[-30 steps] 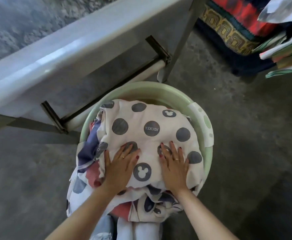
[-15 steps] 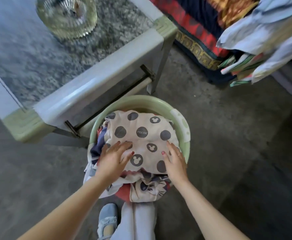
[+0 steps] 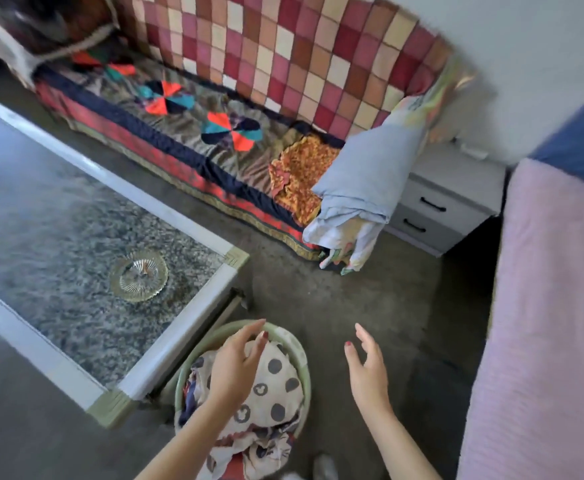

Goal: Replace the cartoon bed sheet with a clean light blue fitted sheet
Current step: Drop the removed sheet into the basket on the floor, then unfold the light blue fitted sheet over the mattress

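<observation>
The cartoon bed sheet [image 3: 276, 386], cream with grey dots and mouse heads, lies bundled in a pale green basin [image 3: 302, 348] on the floor. My left hand [image 3: 238, 362] hovers above it, fingers relaxed and holding nothing. My right hand [image 3: 366, 365] is raised over the bare floor to the right of the basin, fingers loose and empty. A folded light blue sheet [image 3: 366, 178] rests on the sofa's right end, on top of other folded cloth. The bed [image 3: 543, 306] at the right shows a pink mattress cover.
A low table [image 3: 76, 230] with a speckled top and a glass dish [image 3: 138, 275] stands left of the basin. A sofa [image 3: 186, 133] with a checked throw runs along the back. A white nightstand [image 3: 449, 199] sits between sofa and bed. Grey floor lies between them.
Both hands have lifted off the cartoon sheet, which stays in the basin. The view has risen and turned toward the sofa, and my right hand moved right of the basin.
</observation>
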